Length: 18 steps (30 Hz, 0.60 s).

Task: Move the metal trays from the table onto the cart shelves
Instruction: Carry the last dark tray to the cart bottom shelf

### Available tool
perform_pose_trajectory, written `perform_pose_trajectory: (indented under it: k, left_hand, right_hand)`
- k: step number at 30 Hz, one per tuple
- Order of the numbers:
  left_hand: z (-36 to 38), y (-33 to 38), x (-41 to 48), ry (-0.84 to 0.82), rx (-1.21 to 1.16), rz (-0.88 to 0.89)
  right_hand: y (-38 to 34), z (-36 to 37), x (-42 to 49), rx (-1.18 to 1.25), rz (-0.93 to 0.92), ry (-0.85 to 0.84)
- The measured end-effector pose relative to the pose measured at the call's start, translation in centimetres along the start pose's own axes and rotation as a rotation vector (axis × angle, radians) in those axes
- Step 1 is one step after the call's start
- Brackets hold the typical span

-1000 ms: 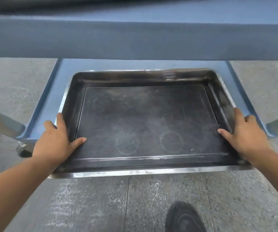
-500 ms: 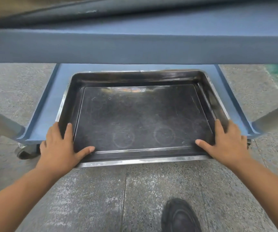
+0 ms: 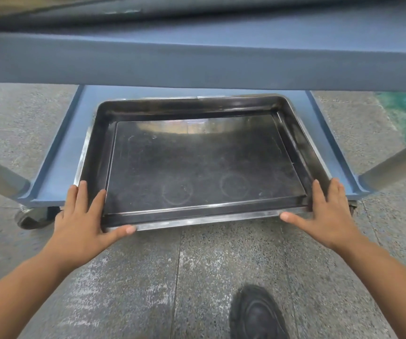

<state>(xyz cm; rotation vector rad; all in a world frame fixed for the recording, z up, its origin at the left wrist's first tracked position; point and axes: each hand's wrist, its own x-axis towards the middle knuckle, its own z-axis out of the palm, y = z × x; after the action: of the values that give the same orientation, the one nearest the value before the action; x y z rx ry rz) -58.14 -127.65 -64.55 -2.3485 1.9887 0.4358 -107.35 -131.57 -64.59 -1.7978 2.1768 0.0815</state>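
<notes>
Tray [image 3: 204, 165] (empty) on lower shelf [image 3: 74, 148].

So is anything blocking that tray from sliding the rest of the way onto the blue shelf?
Nothing visible does. The metal tray already lies mostly on the lower cart shelf, its near edge overhanging. The shelf around it looks bare; its far end is hidden under the upper shelf. The left hand and right hand rest on its near corners.

The person is wearing no sleeves over the forearms. Both hands, left hand [image 3: 79, 226] and right hand [image 3: 329, 216], are going without gloves or rings. One foot is wearing a black shoe [image 3: 255, 314].
</notes>
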Motion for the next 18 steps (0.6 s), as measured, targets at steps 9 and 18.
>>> perform_pose_trajectory:
  k: [9, 18]
  left_hand:
    - [-0.4, 1.8, 3.7, 0.008, -0.001, -0.041]
    - [-0.2, 2.4, 6.3, 0.041, -0.009, -0.045]
  right_hand:
    - [-1.3, -1.8, 5.4, 0.034, -0.016, 0.021]
    - [-1.8, -1.8, 7.6, 0.100, -0.020, 0.121]
